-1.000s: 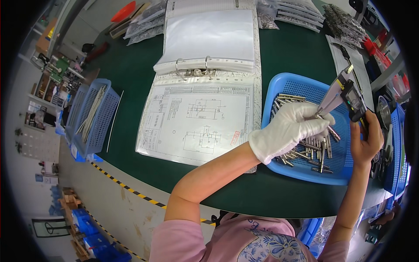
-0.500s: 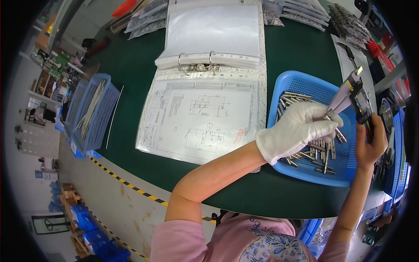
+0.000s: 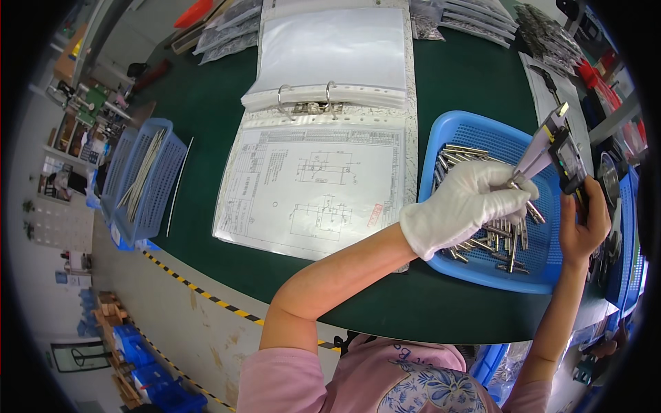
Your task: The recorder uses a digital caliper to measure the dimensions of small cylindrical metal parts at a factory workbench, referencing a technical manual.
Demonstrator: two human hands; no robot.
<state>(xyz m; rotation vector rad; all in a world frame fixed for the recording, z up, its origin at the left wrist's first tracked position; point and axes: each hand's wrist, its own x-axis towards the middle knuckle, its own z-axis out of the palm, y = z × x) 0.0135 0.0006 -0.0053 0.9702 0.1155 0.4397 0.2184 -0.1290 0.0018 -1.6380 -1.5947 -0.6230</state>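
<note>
One measuring step apparently in hand: metal pin (image 3: 513,184) at the caliper (image 3: 555,142) jaws.
Pinching the pin between thumb and fingers of the gloved left hand (image 3: 475,204), over the blue basket (image 3: 545,248) of loose pins (image 3: 511,255); gripping the caliper body in the bare right hand (image 3: 582,224), fingers curled around it. Caliper jaws pointed down and left, toward the glove; too small to tell whether clamped on the pin or merely touching. Long axis of the pin apparently slanting from the jaws down and right, partly hidden by the fingers; cannot confirm the rod end below the glove as the same piece. For the next move, probably keep pin and jaws square, then read the display (image 3: 569,161) against the drawing (image 3: 310,193).
</note>
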